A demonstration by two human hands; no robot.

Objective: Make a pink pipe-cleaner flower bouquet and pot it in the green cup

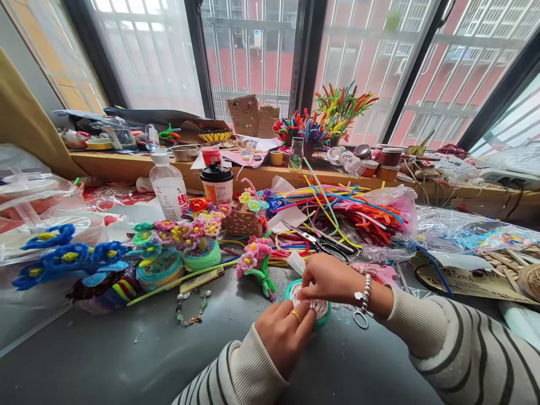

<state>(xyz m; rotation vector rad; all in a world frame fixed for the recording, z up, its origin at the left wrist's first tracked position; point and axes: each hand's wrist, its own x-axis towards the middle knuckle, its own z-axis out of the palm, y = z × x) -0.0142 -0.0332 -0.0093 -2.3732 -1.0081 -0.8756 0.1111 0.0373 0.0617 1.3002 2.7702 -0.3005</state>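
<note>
A small round green holder with a white coiled top sits on the grey table in front of me. My left hand, wearing a gold ring, curls around its near side and steadies it. From above, my right hand, with a pearl bracelet at the wrist, pinches at the white coil with closed fingers. A small pink flower bunch with a green stem lies just to the left of the holder.
Finished pipe-cleaner flower pots and blue flowers crowd the left. Scissors and a heap of loose pipe cleaners lie behind my hands. A bottle, a cup, a bead bracelet and a cluttered windowsill lie beyond.
</note>
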